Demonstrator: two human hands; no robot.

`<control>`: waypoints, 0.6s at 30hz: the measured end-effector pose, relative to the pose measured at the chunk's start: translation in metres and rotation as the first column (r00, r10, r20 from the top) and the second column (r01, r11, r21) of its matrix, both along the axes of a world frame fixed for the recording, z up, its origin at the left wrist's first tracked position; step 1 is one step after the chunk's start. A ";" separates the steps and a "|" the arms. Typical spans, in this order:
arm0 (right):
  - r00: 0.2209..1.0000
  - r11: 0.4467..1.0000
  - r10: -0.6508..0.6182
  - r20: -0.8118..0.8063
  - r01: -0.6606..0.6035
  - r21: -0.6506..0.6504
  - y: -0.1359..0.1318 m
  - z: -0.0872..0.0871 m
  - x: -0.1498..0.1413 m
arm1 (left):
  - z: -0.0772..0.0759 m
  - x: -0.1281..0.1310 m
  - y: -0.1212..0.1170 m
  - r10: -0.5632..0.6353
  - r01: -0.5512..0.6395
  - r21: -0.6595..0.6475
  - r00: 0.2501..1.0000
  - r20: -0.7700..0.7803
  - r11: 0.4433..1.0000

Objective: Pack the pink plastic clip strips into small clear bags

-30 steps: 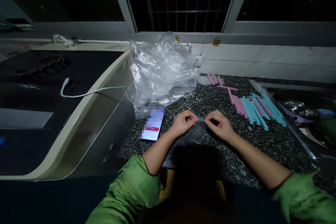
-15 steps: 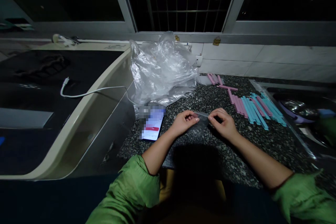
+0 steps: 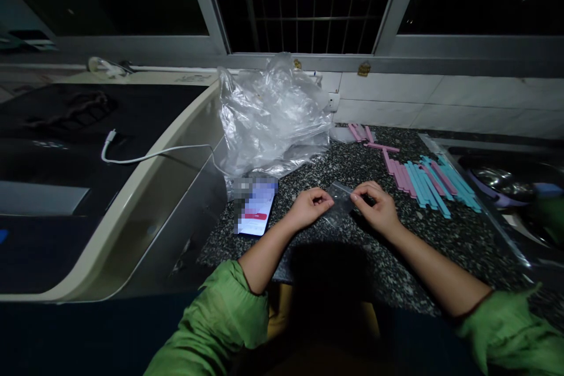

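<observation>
A small clear zip-lock bag (image 3: 340,204) is stretched between my two hands over the dark speckled countertop (image 3: 304,179). My left hand (image 3: 308,208) is closed, thumb and forefinger pinching the bag's left side. My right hand (image 3: 377,207) pinches the upper right corner, near the end of the zip strip. The bag looks flat, and I can see the counter through it. Left of my left hand lies a phone (image 3: 257,211) with a lit screen. To the right are several pink strips (image 3: 399,176) and light-blue strips (image 3: 423,185), lying side by side.
A big crumpled clear plastic bag (image 3: 275,117) stands against the wall. On the left is a washing-machine-like appliance (image 3: 176,147) with a white cable (image 3: 158,154) over it. A sink (image 3: 445,144) with a metal bowl (image 3: 502,182) is at the right. More pink strips (image 3: 359,132) lie near the wall.
The bag has turned, so its zip strip now slopes down to the right. My left fingers have shifted from its upper left corner to lower on its side. My right hand stays put.
</observation>
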State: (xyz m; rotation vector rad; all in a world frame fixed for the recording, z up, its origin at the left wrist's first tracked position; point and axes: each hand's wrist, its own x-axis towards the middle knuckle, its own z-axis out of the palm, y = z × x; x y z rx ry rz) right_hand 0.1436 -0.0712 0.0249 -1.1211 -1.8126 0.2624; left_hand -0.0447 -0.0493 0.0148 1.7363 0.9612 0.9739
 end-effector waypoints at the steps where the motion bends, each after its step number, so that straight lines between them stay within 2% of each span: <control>1: 1.000 1.000 0.002 0.002 -0.002 0.006 0.000 0.000 0.000 | 0.000 0.000 0.000 0.002 -0.002 -0.001 1.000 -0.001 1.000; 7: 1.000 0.999 0.019 0.010 -0.019 0.042 0.000 -0.001 0.000 | -0.001 0.000 0.000 0.000 0.000 -0.008 1.000 -0.008 1.000; 18: 1.000 1.000 0.012 -0.012 -0.012 0.021 0.000 0.000 -0.001 | 0.000 0.001 0.000 -0.017 0.017 -0.018 1.000 -0.008 1.000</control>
